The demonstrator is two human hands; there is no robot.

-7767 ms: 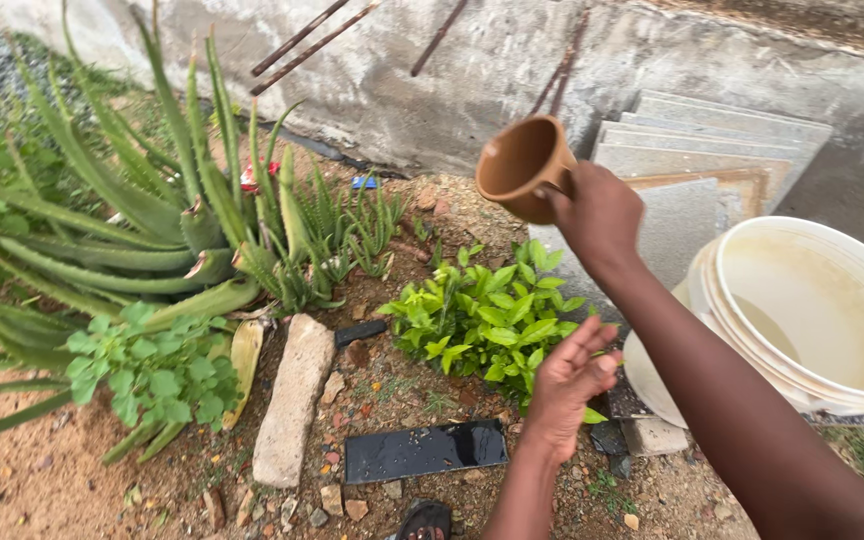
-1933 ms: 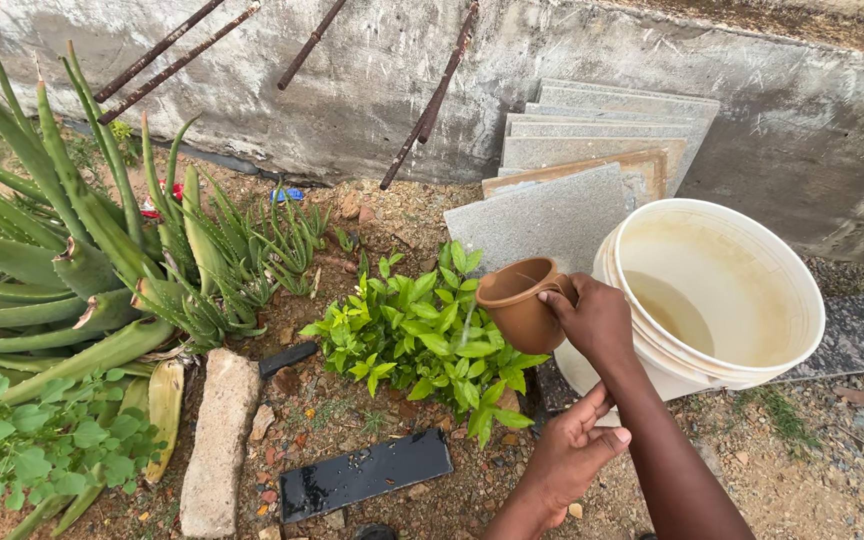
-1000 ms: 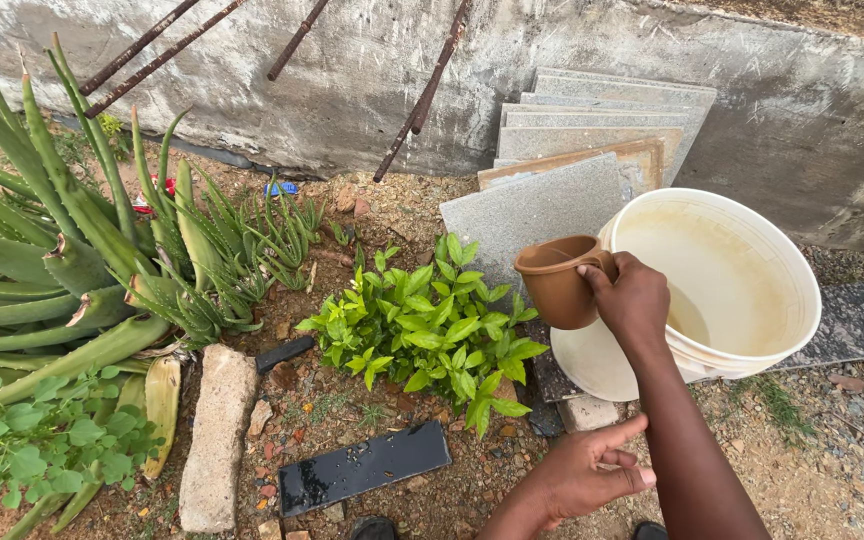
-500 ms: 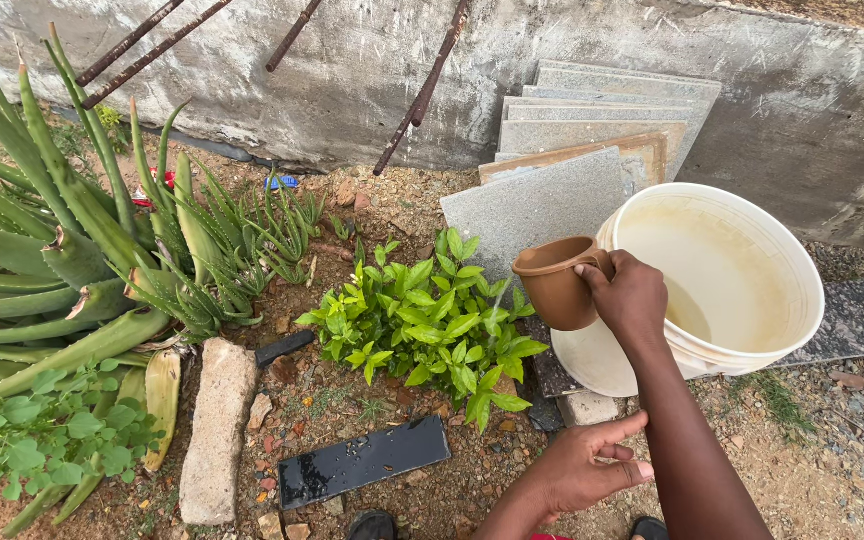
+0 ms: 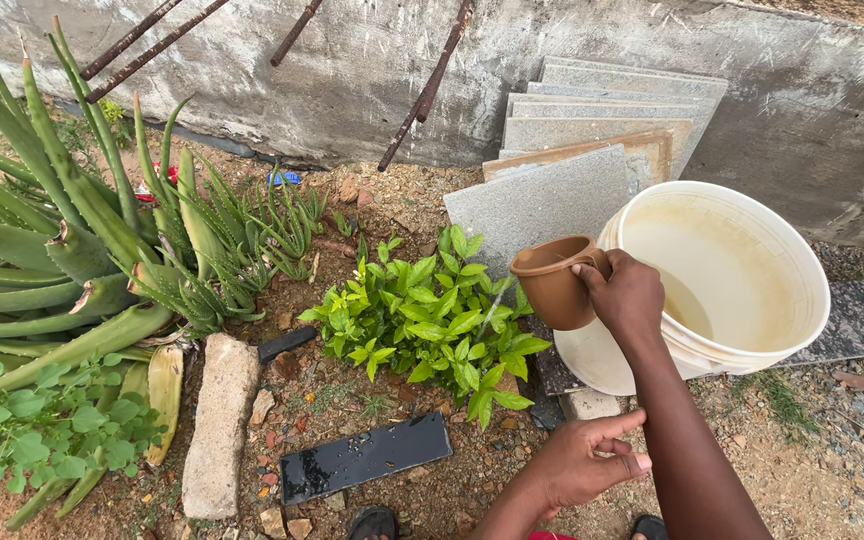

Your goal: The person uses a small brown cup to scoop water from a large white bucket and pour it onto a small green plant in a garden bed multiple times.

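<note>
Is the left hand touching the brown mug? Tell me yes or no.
No: the left hand hangs empty above the soil, while the right hand alone holds the brown mug by its handle.

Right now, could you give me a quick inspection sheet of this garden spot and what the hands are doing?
Surface: bare sandy soil with pebbles.
Job's things: brown cup upright over the leafy green plant; white bucket tilted, a little water inside.
Clutter: black tile, long pale stone, stacked grey slabs.
Hands: right hand grips the cup's handle; left hand empty, fingers loosely curled.
Cables: nothing seen.
Surroundings: aloe plants, concrete wall, rusty rods leaning on it.
</note>
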